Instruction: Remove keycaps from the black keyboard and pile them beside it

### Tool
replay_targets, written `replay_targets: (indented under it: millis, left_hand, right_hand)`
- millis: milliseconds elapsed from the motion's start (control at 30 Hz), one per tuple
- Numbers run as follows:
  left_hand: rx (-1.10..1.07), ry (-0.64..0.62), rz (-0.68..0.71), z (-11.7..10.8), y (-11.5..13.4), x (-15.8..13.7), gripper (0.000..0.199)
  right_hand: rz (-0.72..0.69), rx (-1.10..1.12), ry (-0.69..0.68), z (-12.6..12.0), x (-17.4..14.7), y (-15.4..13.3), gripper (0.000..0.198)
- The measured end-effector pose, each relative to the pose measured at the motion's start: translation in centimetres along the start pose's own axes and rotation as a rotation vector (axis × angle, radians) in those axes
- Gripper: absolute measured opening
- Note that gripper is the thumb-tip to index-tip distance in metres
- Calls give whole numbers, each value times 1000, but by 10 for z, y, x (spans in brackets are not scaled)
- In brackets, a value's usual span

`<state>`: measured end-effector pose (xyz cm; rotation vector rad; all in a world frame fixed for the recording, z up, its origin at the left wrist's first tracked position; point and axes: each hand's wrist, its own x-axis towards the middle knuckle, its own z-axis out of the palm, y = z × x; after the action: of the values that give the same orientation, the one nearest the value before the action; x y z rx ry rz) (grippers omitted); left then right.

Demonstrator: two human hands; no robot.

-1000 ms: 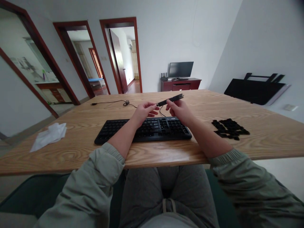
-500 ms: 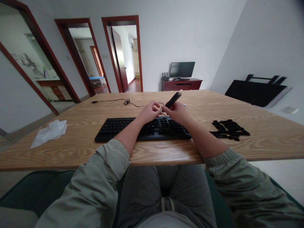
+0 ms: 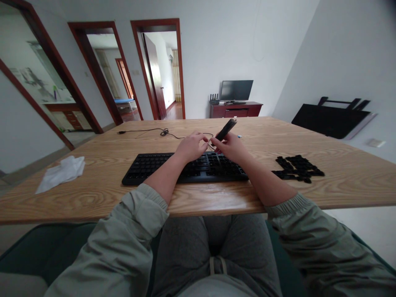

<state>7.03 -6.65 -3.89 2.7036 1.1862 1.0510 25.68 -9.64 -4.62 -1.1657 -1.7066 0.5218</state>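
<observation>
A black keyboard point(image 3: 148, 165) lies along the near part of the wooden table, with keys off at its right side showing bare places. My right hand point(image 3: 230, 146) is closed around a black brush point(image 3: 226, 129), which tilts up and right with its brownish end on top. Over the keyboard's back edge, my left hand point(image 3: 192, 147) has its fingers bent and thumb drawn in, close to my right fingertips. Whatever is pinched there is too small to make out. To the right lies a spread of loose black keycaps point(image 3: 298, 167).
White tissues point(image 3: 62, 173) lie at the table's left. A thin black cable point(image 3: 142, 130) with a knot runs behind the keyboard. A small whitish-blue thing point(image 3: 239, 136) is behind my right hand. The table's point(image 3: 204, 200) front edge is just before my lap.
My left hand has drawn slightly left, away from my right fingertips. My right hand keeps the brush in nearly the same place. The view has shifted a little.
</observation>
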Motion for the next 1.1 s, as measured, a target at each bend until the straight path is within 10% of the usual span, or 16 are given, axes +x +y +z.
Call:
replay_targets:
  millis: [467,1100]
  left_hand:
    - [-277,-185,-68,6,0,-4,24]
    - [-59,-227,-45,8,-14,-4,20]
  right_hand:
    - [28,-105,94,5,2,7,43]
    - [48,-286,7,8,0,14,33]
